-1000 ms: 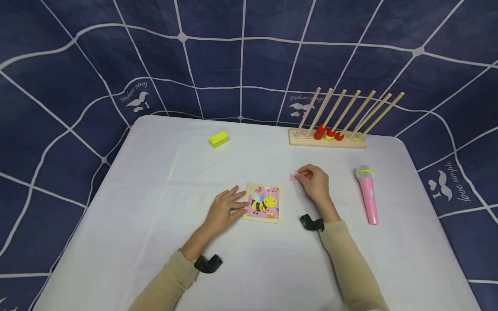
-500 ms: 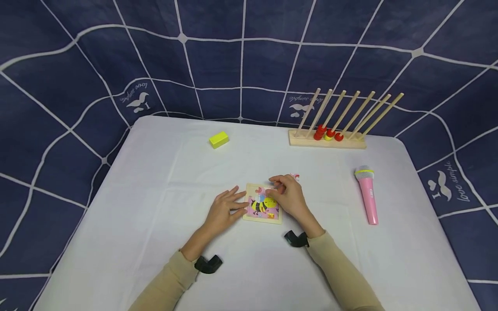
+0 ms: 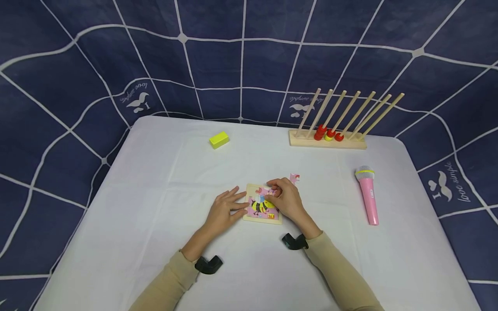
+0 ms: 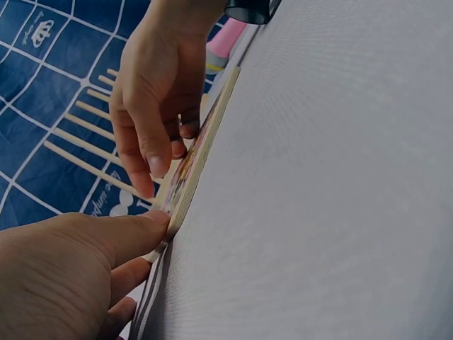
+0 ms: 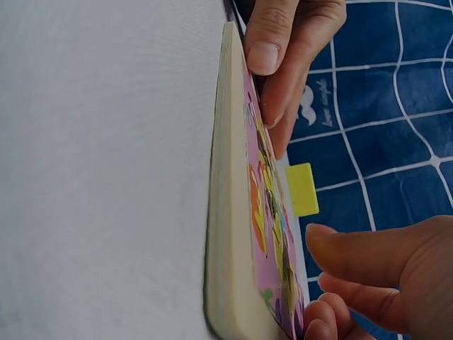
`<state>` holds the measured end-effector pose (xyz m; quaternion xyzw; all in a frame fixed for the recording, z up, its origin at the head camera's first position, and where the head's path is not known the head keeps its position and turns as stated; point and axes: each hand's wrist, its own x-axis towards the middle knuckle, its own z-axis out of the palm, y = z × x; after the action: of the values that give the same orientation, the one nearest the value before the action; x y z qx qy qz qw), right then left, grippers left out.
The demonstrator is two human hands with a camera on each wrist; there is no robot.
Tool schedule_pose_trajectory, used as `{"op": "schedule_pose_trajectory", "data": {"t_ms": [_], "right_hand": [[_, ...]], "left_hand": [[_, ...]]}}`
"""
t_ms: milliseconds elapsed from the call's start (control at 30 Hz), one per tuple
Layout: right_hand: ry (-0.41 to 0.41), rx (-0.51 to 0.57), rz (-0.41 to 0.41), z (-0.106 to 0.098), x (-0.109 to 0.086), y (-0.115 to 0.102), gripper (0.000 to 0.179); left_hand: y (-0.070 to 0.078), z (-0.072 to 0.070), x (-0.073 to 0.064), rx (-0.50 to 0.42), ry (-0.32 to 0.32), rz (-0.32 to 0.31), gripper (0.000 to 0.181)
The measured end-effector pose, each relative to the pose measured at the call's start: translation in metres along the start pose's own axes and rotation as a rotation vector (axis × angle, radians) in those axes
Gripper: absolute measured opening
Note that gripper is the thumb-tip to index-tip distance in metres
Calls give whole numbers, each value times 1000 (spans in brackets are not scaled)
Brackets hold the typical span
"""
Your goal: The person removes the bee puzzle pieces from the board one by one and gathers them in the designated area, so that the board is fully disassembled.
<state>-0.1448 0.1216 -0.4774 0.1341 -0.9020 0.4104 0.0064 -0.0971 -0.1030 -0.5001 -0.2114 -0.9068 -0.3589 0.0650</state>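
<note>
below, white tabletop [image 3: 175, 166]; behind, blue cloth [image 3: 214, 65]; left grip [image 3: 221, 211] relaxed against puzzle [image 3: 260, 206], right grip [image 3: 289, 198], hold unclear

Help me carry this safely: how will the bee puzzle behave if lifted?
The bee puzzle should be stiff, given its solid-looking frame. It might come apart if tilted, since one pink piece lies loose outside it. Being flat, it probably won't roll.

- The right hand [image 3: 288, 198] covers the top right corner of the bee puzzle [image 3: 260, 207].
- You can't tell if it pinches anything.
- The picture on the loose pink puzzle piece [image 3: 293, 177] is too small to make out.
- Both tan sleeves [image 3: 337, 268] run off the bottom of the head view.
</note>
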Motion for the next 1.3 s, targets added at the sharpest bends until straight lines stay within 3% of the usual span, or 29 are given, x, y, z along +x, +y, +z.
{"op": "schedule_pose_trajectory", "data": {"t_ms": [533, 1300], "right_hand": [[-26, -60, 81, 2, -1, 1, 26], [-17, -78, 58, 5, 0, -1, 25]], "left_hand": [[1, 1, 1, -14, 2, -1, 21], [1, 0, 0, -10, -1, -13, 21]]}}
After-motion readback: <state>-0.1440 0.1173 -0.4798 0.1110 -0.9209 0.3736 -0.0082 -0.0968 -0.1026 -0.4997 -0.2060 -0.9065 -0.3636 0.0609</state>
